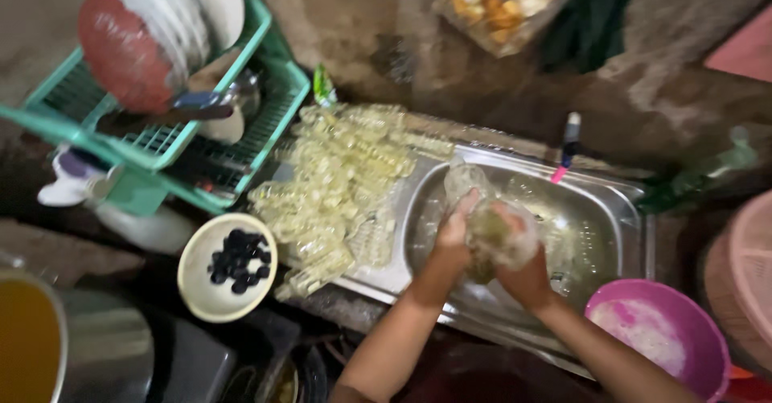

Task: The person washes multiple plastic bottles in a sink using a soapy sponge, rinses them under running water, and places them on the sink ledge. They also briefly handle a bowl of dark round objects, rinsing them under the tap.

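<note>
Steel sink [619, 210], clear glass [492, 234] gripped between left hand [453, 234], right hand [523, 270]

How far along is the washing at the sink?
Done: many clear glasses lie piled on the drainboard; plates stand in the green rack. In hand: left hand and right hand hold a sudsy clear item over the steel sink. Left: unclear; the blur hides whatever is in the basin.
</note>
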